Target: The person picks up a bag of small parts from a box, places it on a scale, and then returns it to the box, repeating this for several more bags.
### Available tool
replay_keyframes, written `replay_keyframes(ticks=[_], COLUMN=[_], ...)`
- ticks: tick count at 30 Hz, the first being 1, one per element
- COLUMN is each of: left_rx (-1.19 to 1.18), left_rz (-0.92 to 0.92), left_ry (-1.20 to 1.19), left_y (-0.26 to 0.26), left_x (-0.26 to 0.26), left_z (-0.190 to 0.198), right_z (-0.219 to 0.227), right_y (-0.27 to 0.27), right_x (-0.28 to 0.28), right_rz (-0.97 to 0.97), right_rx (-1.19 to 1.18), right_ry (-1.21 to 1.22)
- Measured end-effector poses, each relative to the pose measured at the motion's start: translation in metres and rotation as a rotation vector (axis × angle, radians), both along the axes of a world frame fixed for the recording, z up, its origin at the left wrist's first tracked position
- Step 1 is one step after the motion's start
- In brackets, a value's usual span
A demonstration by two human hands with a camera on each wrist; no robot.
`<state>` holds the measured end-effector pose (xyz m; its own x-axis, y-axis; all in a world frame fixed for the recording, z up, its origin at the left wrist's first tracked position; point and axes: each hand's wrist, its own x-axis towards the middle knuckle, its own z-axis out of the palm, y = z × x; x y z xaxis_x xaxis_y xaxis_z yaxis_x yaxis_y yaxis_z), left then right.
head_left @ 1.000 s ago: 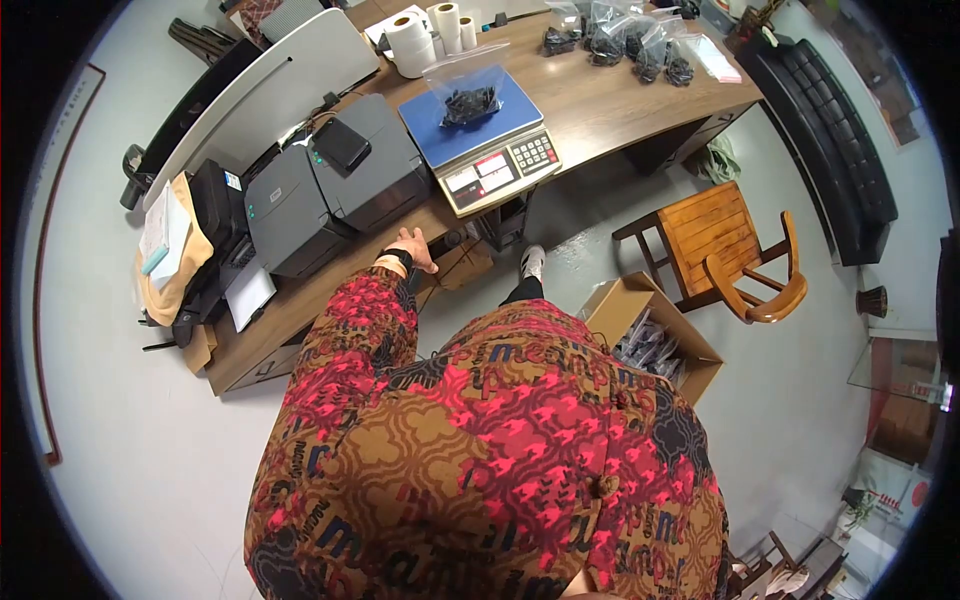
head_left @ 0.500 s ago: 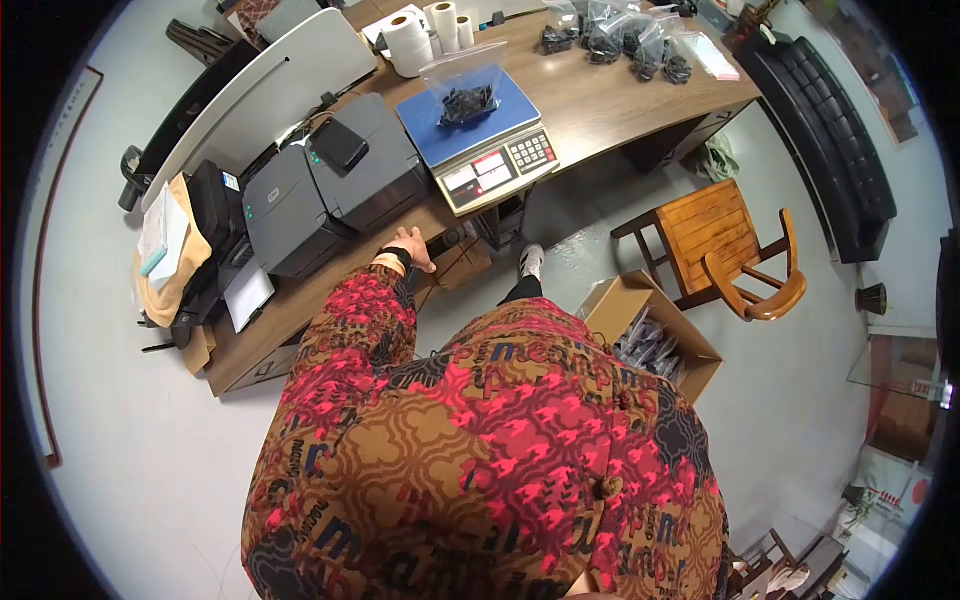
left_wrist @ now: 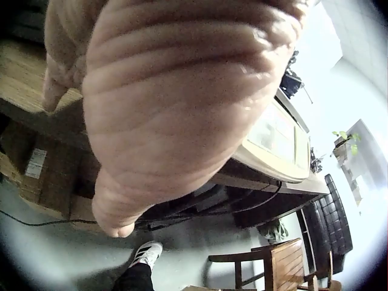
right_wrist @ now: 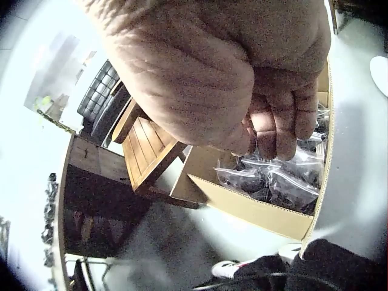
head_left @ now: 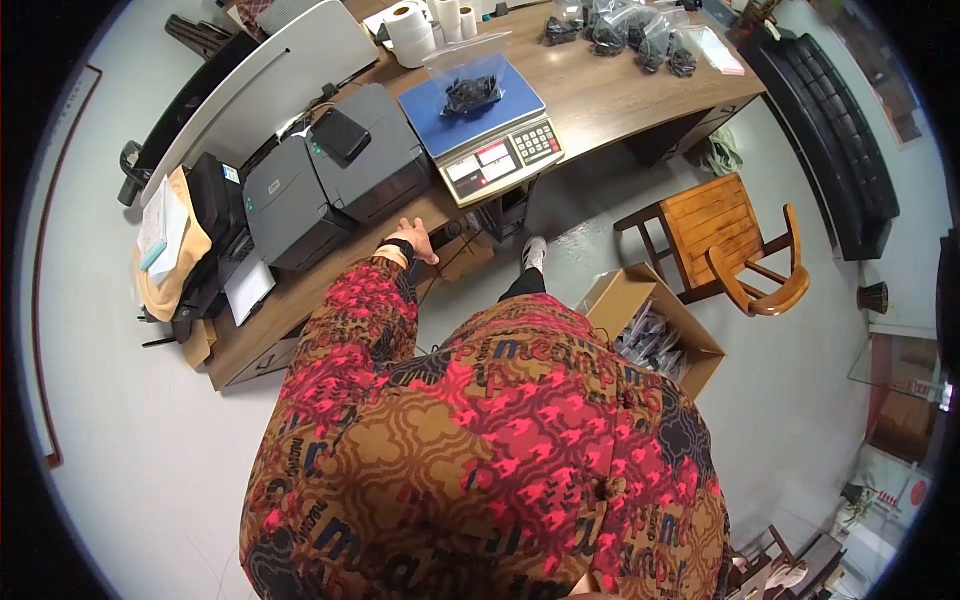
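My left hand [head_left: 412, 240] rests at the desk's front edge, beside the dark grey printers, with its fingers loosely extended and nothing held. In the right wrist view, my right hand [right_wrist: 242, 79] hangs over an open cardboard box [right_wrist: 254, 209], fingers loosely bent downward. Its fingertips overlap the clear zip bags [right_wrist: 291, 185] of black pieces inside the box. The torso hides this hand in the head view. On the desk, a scale [head_left: 500, 165] with a blue plate bears one clear zip bag of black pieces [head_left: 472, 94].
Two dark grey printers [head_left: 375, 150] stand left of the scale. White label rolls [head_left: 408, 35] and several filled bags [head_left: 652, 50] sit farther back. A wooden chair [head_left: 710, 235] is right of the desk, near the box [head_left: 705, 360]. Cartons [left_wrist: 60, 176] lie under the desk.
The head view has shifted slightly, so the desk sits a little higher in it. The bags in the box lie slightly differently. My left hand stays at the desk edge.
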<state>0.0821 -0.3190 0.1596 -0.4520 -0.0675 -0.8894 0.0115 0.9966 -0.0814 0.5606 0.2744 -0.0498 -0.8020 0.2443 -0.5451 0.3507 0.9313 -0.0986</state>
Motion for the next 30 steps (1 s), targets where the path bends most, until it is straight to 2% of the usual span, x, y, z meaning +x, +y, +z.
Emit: replay_keyframes(ticks=[3,5,8,10,13,14,16,17,19,20,22,23,24,26,27,28,29,30], left_rx=[0.011,0.007,0.01,0.014,0.015,0.012,0.008,0.005,0.002,0.001,0.007,0.014,0.02,0.028,0.033,0.04,0.038,0.035], left_rz=[0.012,0.026,0.027,0.028,0.027,0.024,0.026,0.028,0.034,0.039,0.021,0.023,0.024,0.024,0.021,0.029,0.025,0.023], left_ry=[0.051,0.032,0.033,0.035,0.044,0.047,0.052,0.056,0.068,0.083,0.104,0.104,0.103,0.083,0.075,0.071,0.071,0.07], left_y=[-0.003,-0.001,0.001,0.0,0.001,0.002,0.003,0.004,0.001,0.0,0.002,0.002,0.0,0.001,0.004,0.006,0.006,0.006], left_x=[0.0,0.0,0.0,0.001,0.002,-0.001,-0.001,0.0,0.002,0.0,0.001,0.0,0.0,-0.001,0.001,0.0,0.0,0.0], left_z=[-0.01,-0.007,-0.004,-0.005,-0.005,-0.007,-0.006,-0.007,-0.012,-0.014,-0.012,-0.013,-0.014,-0.011,0.0,0.002,0.002,0.001], right_z=[-0.015,-0.008,0.019,0.048,0.06,0.041,-0.006,0.011,0.045,0.035,0.016,0.064,0.05,0.106,0.093,0.04,-0.004,-0.028], right_y=[0.006,0.003,-0.004,-0.015,-0.02,-0.012,0.005,-0.001,-0.01,-0.007,-0.003,-0.029,-0.023,-0.035,-0.027,0.003,0.03,0.047], right_x=[0.004,0.0,-0.012,-0.021,-0.025,-0.021,-0.004,-0.009,-0.02,-0.015,-0.01,-0.033,-0.028,-0.03,-0.028,-0.015,0.003,0.008], right_rz=[-0.092,-0.124,-0.036,0.097,0.048,0.048,-0.366,-0.367,-0.066,-0.072,-0.305,-0.922,-0.798,-0.68,-0.542,-0.218,0.151,0.312], right_rx=[0.034,0.018,0.026,0.006,-0.003,-0.003,-0.007,-0.007,-0.061,-0.056,-0.052,-0.348,-0.344,-1.029,-0.969,-0.713,-0.542,-0.525], right_ry=[-0.016,-0.04,-0.078,-0.059,-0.103,-0.106,-0.007,-0.007,-0.084,-0.073,-0.024,-0.031,-0.096,0.397,0.371,0.265,0.264,0.312])
